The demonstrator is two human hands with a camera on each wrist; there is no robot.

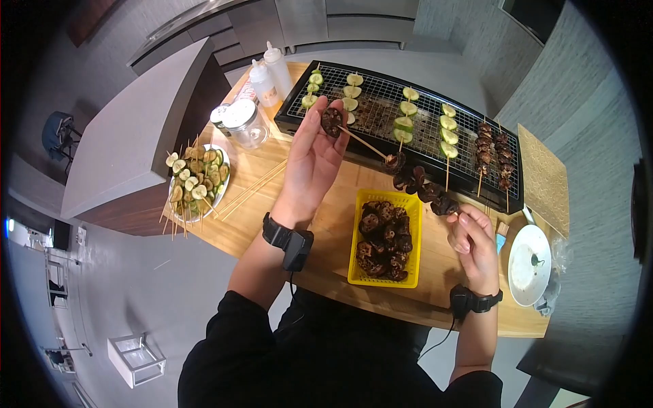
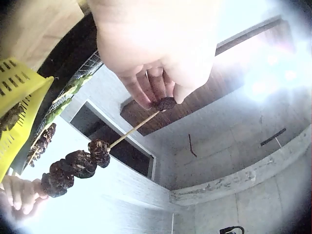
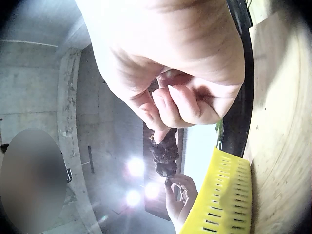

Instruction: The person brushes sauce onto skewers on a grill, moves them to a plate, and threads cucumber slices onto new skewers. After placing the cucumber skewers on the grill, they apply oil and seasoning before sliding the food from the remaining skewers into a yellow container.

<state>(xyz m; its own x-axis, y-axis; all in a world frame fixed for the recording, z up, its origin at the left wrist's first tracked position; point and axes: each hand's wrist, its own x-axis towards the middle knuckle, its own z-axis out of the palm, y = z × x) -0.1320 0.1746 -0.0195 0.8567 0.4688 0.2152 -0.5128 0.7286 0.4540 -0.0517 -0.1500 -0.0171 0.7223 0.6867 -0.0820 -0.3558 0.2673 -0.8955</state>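
My left hand (image 1: 314,166) pinches a dark brown mushroom (image 1: 331,122) between thumb and fingers, at the tip of a wooden skewer (image 1: 365,144). Several dark mushroom pieces (image 1: 422,188) are threaded further down, past a stretch of bare stick. At the skewer's other end, the curled fingers of my right hand (image 1: 475,245) grip it close to the last piece. The left wrist view shows the pinched mushroom (image 2: 167,103) on the stick's tip. Below the skewer stands a yellow slotted basket (image 1: 417,262) holding more dark mushrooms (image 1: 384,234).
Behind my hands is a black grill (image 1: 381,153) with cucumber-like slice skewers (image 1: 403,124) and dark skewers (image 1: 483,149). On the left are a loaded plate (image 1: 221,194), bare sticks (image 1: 255,187), a jar (image 1: 248,126) and bottles (image 1: 264,83). A white plate (image 1: 529,279) lies right.
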